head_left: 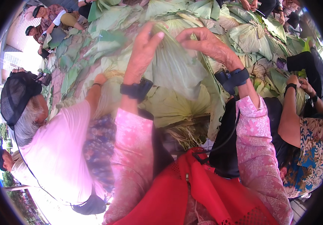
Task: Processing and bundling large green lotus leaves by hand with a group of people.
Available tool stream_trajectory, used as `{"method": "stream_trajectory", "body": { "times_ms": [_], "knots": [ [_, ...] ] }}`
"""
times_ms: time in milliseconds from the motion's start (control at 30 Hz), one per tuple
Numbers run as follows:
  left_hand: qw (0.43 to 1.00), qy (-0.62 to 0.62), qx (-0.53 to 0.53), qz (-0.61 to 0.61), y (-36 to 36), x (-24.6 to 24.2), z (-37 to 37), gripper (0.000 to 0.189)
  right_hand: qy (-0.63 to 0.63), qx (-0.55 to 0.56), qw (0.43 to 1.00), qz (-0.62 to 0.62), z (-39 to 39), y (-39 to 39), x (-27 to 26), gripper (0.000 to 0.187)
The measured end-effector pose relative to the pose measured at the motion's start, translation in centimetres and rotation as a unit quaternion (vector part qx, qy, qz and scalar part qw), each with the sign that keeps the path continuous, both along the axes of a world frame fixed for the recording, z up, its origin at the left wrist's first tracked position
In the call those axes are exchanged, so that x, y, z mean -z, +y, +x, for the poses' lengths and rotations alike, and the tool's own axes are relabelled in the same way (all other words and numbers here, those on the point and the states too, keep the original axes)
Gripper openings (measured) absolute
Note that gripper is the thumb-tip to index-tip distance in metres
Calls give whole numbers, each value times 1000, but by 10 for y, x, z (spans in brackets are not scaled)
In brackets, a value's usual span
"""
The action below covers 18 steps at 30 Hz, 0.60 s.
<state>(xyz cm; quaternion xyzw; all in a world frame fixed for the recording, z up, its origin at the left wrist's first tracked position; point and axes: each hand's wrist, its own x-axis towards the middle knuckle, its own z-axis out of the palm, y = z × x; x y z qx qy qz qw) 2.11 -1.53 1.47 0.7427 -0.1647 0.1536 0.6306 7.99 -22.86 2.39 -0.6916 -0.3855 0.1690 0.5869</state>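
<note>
A large pale green leaf (175, 67), folded and hanging downward, is raised in front of me. My left hand (146, 46) pinches its upper edge between thumb and fingers. Just to the right, my right hand (203, 42) is bent toward the leaf's upper edge, its fingers curled and slightly blurred; whether they grip the leaf is unclear. Dark straps with small devices go round both wrists. Below the raised leaf, another broad leaf (181, 105) lies spread over my lap area, above a bundle of dry stalks (188, 136).
Heaps of broad leaves (248, 36) cover the brick paving (56, 84). A person in a pink top (57, 146) sits close on my left, an arm stretched to the leaves. Another person in patterned clothing (314, 152) handles leaves on my right. More people sit across the pile.
</note>
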Motion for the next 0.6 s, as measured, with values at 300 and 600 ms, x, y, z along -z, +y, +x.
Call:
{"method": "stream_trajectory", "body": {
  "times_ms": [300, 600],
  "knots": [
    [999, 4, -53, -3, -9, 11, 5, 28, 10, 39, 999, -25, 1, 5, 16, 15],
    [977, 54, -185, 90, -22, 10, 4, 51, -57, 152, 987, 10, 4, 12, 26, 16]
  ]
}}
